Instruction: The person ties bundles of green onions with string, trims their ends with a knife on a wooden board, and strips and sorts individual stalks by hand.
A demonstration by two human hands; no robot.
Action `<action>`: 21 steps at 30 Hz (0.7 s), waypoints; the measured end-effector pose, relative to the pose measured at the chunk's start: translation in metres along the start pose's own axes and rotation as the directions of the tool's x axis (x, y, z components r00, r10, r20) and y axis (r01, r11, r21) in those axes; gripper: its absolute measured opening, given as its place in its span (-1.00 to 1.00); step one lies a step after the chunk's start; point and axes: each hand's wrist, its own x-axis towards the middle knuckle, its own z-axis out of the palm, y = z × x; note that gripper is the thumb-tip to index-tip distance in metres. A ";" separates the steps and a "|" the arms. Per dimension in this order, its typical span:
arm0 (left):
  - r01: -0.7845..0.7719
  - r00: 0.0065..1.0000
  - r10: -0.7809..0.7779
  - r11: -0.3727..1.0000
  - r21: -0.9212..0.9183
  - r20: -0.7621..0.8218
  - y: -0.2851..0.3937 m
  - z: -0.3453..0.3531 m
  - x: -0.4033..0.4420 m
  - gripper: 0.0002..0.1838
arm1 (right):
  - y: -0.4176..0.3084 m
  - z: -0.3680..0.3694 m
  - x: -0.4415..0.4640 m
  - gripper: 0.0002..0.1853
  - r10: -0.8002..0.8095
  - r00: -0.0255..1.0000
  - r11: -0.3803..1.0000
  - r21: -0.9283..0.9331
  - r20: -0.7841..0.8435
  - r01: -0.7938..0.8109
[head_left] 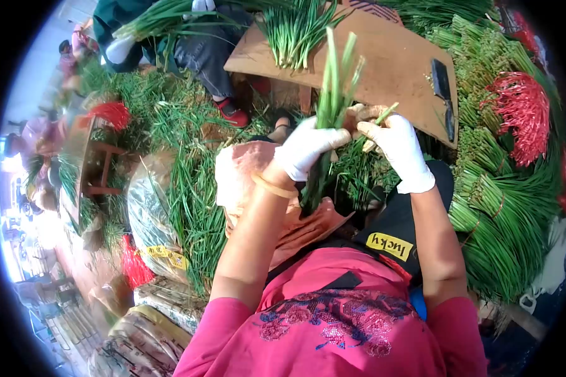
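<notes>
My left hand (pixel 312 146), in a white glove, is closed around a bunch of garlic chives (pixel 333 88). Their pale stem ends point up, away from me, and dark leaves hang below the fist. Just to its right, my gloved right hand (pixel 393 141) is closed, pinching a few pale yellow-green stalk pieces (pixel 385 114) between thumb and fingers. The soiled fingertips of both gloves are close together beside the bunch. Behind them stands a wooden table (pixel 383 56) with a loose heap of garlic chives (pixel 297 31) on its far left part.
A dark-bladed knife (pixel 442 78) lies along the table's right edge. Tied green bundles (pixel 484 207) are stacked at right, topped by red ties (pixel 522 116). Loose leaves (pixel 192 188) cover the floor around a plastic-wrapped bundle (pixel 149 207). Opposite sits a co-worker (pixel 201 53) with white gloves, holding greens.
</notes>
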 end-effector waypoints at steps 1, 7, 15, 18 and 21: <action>0.039 0.999 -0.039 0.998 -0.039 0.009 0.000 0.008 -0.005 -0.46 | -0.008 -0.003 -0.003 -0.83 0.019 1.000 1.000 -0.025 -0.007 -0.019; 0.095 0.971 -0.067 0.989 -0.113 0.231 -0.019 0.015 -0.004 -0.49 | -0.024 -0.012 -0.015 -0.79 0.038 0.999 0.994 0.103 0.038 -0.042; 0.081 0.978 -0.025 0.961 -0.263 0.208 -0.035 0.020 -0.006 -0.48 | -0.021 -0.034 -0.013 -0.73 0.026 1.000 1.000 0.017 -0.002 -0.026; 0.082 0.991 -0.044 0.944 -0.320 0.123 -0.033 0.016 -0.009 -0.56 | -0.010 -0.026 -0.022 -0.75 -0.493 0.854 0.760 -0.561 -0.168 0.328; 0.023 0.998 -0.007 0.967 -0.254 0.064 -0.042 0.018 -0.010 -0.60 | -0.021 -0.001 -0.035 -0.66 -0.559 0.826 0.539 -0.722 0.079 0.434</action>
